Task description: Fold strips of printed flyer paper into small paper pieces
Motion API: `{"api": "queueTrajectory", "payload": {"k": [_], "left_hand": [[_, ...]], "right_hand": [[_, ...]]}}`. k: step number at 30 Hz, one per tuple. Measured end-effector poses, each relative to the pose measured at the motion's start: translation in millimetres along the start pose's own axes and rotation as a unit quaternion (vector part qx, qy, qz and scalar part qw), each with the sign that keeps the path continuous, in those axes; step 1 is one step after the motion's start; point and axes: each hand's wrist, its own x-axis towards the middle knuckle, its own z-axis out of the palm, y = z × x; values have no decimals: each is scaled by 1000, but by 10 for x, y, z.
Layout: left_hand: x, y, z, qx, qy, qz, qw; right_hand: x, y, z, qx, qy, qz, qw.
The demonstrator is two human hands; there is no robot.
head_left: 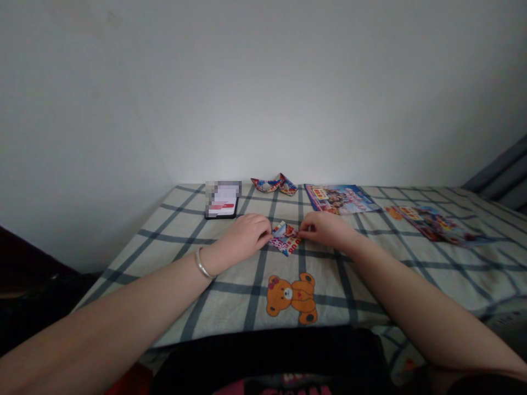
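A small folded piece of colourful printed paper (285, 241) lies on the checked cloth between my hands. My left hand (250, 233), with a silver bangle at the wrist, pinches the paper's left corner. At the opposite corner, the fingertips of my right hand (323, 227) are closed on the same paper. Its upper part shows folded flaps, and red and white print covers the lower part. Just what each set of fingertips covers is hidden.
A phone (222, 200) with a lit screen lies at the back left. Folded paper boats (275, 184) stand near the wall. Printed leaflets (341, 198) and another printed sheet (442, 225) lie to the right. A printed bear (292, 298) decorates the checked tablecloth (230, 307).
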Motion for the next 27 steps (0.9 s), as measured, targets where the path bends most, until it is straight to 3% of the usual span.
{"api": "queueTrajectory", "payload": {"k": [6, 11, 15, 18, 22, 27], "left_hand": [[-24, -20, 20, 1, 58, -2, 998], [-19, -32, 25, -33, 33, -27, 999], [-2, -43, 26, -48, 13, -39, 998], [8, -69, 44, -64, 2, -22, 998], [12, -101, 80, -86, -4, 6, 996], [7, -103, 88, -105, -14, 16, 994]], "right_hand": [[6, -65, -59, 4, -37, 47, 998], [3, -45, -26, -8, -50, 85, 995], [-21, -44, 24, -2, 12, 31, 999], [-32, -74, 44, 35, 80, -24, 996], [-21, -112, 68, 90, 121, -99, 984], [-3, -143, 104, 114, 133, -76, 982]]}}
